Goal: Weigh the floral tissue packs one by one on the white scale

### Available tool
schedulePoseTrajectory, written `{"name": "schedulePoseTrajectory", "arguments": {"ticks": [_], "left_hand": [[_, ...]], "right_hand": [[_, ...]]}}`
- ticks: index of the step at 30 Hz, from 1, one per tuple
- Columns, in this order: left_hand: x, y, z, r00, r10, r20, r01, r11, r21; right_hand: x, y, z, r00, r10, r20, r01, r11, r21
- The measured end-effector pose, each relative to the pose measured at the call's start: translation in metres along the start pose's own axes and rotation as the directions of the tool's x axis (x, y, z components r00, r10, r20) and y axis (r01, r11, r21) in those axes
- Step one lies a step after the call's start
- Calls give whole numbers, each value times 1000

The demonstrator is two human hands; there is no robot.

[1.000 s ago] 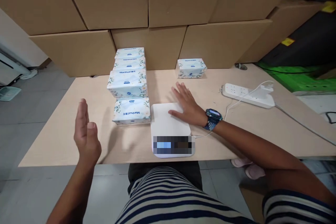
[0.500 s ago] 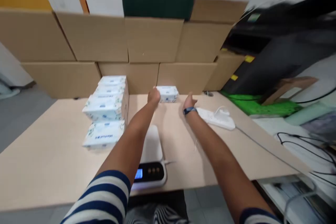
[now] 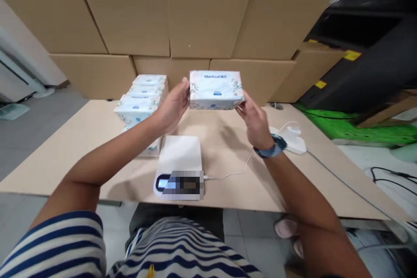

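A pack of tissues [image 3: 216,89], white with a pale floral print and blue lettering, is held up above the table between both hands. My left hand [image 3: 173,105] grips its left end, and my right hand [image 3: 254,118], with a watch on the wrist, grips the right end; some fingertips are hidden behind and under it. Below and slightly left lies a white digital scale [image 3: 181,152] with a lit display, nothing on its plate. Similar tissue packs [image 3: 138,103] stand in a row to the left, partly hidden by my left forearm.
Cardboard boxes [image 3: 208,24] form a wall along the back of the table [image 3: 81,147]. A white power strip [image 3: 295,141] lies at the right with its grey cable. From the scale a thin white cord [image 3: 233,174] runs rightward. Dark equipment [image 3: 368,61] stands at the far right.
The tissue pack has been lifted from the back of the table and brought nearer. My right hand, apart from it before, has closed on its right end. The view has shifted too.
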State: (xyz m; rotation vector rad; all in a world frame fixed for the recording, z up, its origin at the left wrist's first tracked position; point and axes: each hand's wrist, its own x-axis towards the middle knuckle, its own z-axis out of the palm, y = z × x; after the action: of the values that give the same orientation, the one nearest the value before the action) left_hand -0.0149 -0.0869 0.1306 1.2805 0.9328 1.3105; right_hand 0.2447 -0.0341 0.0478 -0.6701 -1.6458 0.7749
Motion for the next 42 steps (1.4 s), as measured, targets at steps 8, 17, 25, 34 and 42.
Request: {"name": "schedulePoseTrajectory", "arguments": {"ticks": [8,17,25,34,42], "left_hand": [[-164,-13,-24,996,-89,-32,93,980,175],[-201,-74,0,928,42,-369,52,969,241],[-203,-91,-2,897,72,-437,28,975,219],[-217,-113,-17,907,193,-375,-35,920,390],[-244,-127,-22,893,115,-436,119,873,474]], "right_hand": [[-134,-53,21,983,144,113,-151,987,54],[-169,-26,37,914,405,-10,-400,907,131],[-169,-27,43,937,348,19,-347,931,111],[-172,-28,42,968,250,17,-250,968,-15],[-185,-9,40,909,405,-103,-402,914,48]]}}
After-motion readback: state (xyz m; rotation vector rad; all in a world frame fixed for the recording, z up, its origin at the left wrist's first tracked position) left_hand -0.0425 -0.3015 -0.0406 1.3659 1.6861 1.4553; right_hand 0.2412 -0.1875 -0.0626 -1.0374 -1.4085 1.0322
